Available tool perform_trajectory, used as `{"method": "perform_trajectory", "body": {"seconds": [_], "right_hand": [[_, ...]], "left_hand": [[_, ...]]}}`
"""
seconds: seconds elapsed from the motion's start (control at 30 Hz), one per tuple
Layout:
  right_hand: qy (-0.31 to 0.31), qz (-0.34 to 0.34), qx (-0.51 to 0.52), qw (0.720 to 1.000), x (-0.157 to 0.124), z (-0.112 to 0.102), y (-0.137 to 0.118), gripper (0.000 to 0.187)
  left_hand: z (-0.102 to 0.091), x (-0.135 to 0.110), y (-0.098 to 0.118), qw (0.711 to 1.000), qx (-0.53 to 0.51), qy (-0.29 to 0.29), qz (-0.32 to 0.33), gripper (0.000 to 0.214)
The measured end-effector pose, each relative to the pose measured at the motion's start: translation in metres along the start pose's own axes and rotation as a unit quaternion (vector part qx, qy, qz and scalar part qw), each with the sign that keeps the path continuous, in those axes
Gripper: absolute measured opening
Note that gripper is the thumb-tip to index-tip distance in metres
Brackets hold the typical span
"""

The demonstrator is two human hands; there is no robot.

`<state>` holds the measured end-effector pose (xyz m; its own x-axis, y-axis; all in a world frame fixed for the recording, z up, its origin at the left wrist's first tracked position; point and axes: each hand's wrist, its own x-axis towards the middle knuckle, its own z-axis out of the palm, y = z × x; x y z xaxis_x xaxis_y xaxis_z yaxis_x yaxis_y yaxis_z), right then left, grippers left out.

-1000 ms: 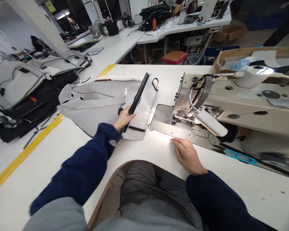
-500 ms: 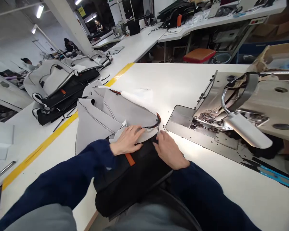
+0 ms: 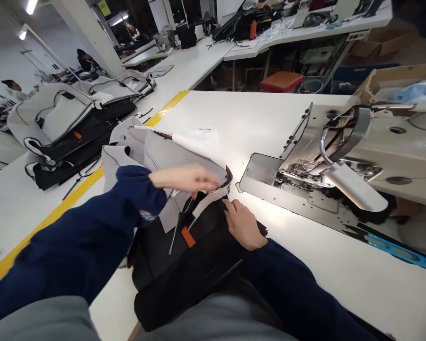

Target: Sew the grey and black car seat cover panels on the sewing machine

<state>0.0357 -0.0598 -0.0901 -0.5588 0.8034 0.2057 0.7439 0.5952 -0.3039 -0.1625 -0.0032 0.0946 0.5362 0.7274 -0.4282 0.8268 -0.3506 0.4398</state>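
Note:
A half-sewn piece, grey fabric panels [image 3: 177, 154] joined to black fabric [image 3: 184, 265], lies in front of me, the black part hanging towards my lap. My left hand [image 3: 191, 180] is over the seam where grey meets black; its fingers are curled and blurred, and what they pinch is hidden. A pale strip [image 3: 209, 201] curves along this seam, with dark and orange edging [image 3: 229, 175] at its right end. My right hand [image 3: 243, 222] grips the upper right edge of the black fabric, fingers bent. An orange tab [image 3: 188, 237] and loose thin strips show on the black.
A sewing machine [image 3: 341, 166] with a lamp stands at the right, blue-handled scissors [image 3: 394, 248] before it. Yellow tape [image 3: 168, 108] crosses the white table [image 3: 270, 116]. Similar grey-black pieces [image 3: 71, 113] are stacked at the left. People sit farther back.
My left hand has gone from lying spread on the fabric to curled over the seam, slightly higher. The pale strip and thin strips now show more. My right hand stays at the black edge.

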Motion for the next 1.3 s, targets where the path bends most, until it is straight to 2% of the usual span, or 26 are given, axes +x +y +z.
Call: {"method": "perform_trajectory", "body": {"seconds": [0.03, 0.07, 0.13, 0.2, 0.27, 0.33, 0.4, 0.5, 0.63, 0.7, 0.77, 0.83, 0.87, 0.9, 0.97, 1.0, 1.07, 1.2, 1.3], "right_hand": [[-0.012, 0.0, -0.009, 1.0, 0.0, 0.0, -0.001, 0.035], [-0.026, 0.001, -0.016, 1.0, 0.0, 0.0, -0.002, 0.037], [-0.062, 0.005, -0.025, 0.998, 0.0, -0.002, -0.002, 0.041], [-0.093, 0.01, -0.035, 0.995, 0.0, -0.006, 0.001, 0.046], [-0.107, 0.01, -0.047, 0.993, 0.001, -0.014, 0.005, 0.05], [-0.108, 0.006, -0.063, 0.992, 0.003, -0.026, 0.012, 0.053], [-0.108, 0.009, -0.076, 0.991, 0.004, -0.039, 0.021, 0.055], [-0.121, 0.031, -0.089, 0.988, -0.005, -0.052, 0.036, 0.055], [-0.182, 0.09, -0.111, 0.973, -0.036, -0.052, 0.06, 0.053], [-0.174, 0.112, -0.114, 0.972, -0.05, -0.051, 0.07, 0.05], [-0.099, 0.116, -0.12, 0.981, -0.053, -0.053, 0.075, 0.04], [-0.004, 0.101, -0.132, 0.986, -0.041, -0.055, 0.072, 0.035], [0.023, 0.083, -0.135, 0.987, -0.031, -0.055, 0.067, 0.035], [0.028, 0.061, -0.132, 0.989, -0.02, -0.053, 0.06, 0.032], [-0.012, 0.02, -0.113, 0.993, 0.003, -0.044, 0.045, 0.024], [-0.029, 0.011, -0.103, 0.994, 0.012, -0.037, 0.038, 0.025], [-0.021, 0.004, -0.085, 0.996, 0.023, -0.022, 0.028, 0.032], [0.06, -0.015, -0.061, 0.996, 0.02, 0.004, 0.03, 0.04], [0.064, -0.016, -0.052, 0.996, 0.014, 0.008, 0.035, 0.04]], "left_hand": [[0.001, 0.017, -0.004, 0.997, 0.029, 0.071, 0.025, 0.039], [0.005, 0.036, -0.009, 0.991, 0.06, 0.105, 0.061, 0.041], [0.021, 0.074, -0.025, 0.982, 0.12, 0.083, 0.122, 0.038], [0.037, 0.104, -0.043, 0.975, 0.16, 0.024, 0.15, 0.028], [0.046, 0.122, -0.059, 0.969, 0.177, 0.002, 0.172, 0.023], [0.046, 0.134, -0.069, 0.961, 0.188, 0.011, 0.203, 0.025], [0.043, 0.144, -0.069, 0.951, 0.205, 0.027, 0.229, 0.029], [0.045, 0.164, -0.054, 0.932, 0.253, 0.056, 0.254, 0.032], [0.06, 0.19, -0.027, 0.912, 0.311, 0.086, 0.255, 0.038], [0.065, 0.197, -0.017, 0.924, 0.295, 0.091, 0.226, 0.041], [0.067, 0.201, -0.011, 0.938, 0.27, 0.084, 0.199, 0.039], [0.065, 0.204, -0.009, 0.945, 0.257, 0.069, 0.19, 0.035], [0.064, 0.204, -0.008, 0.947, 0.251, 0.06, 0.192, 0.033], [0.061, 0.205, -0.008, 0.949, 0.241, 0.05, 0.195, 0.031], [0.055, 0.207, -0.01, 0.955, 0.215, 0.027, 0.203, 0.029], [0.052, 0.207, -0.011, 0.957, 0.203, 0.016, 0.209, 0.029], [0.046, 0.204, -0.014, 0.956, 0.191, -0.003, 0.221, 0.028], [0.04, 0.194, -0.02, 0.947, 0.195, -0.023, 0.254, 0.034], [0.047, 0.187, -0.022, 0.943, 0.211, 0.01, 0.257, 0.035]]}}
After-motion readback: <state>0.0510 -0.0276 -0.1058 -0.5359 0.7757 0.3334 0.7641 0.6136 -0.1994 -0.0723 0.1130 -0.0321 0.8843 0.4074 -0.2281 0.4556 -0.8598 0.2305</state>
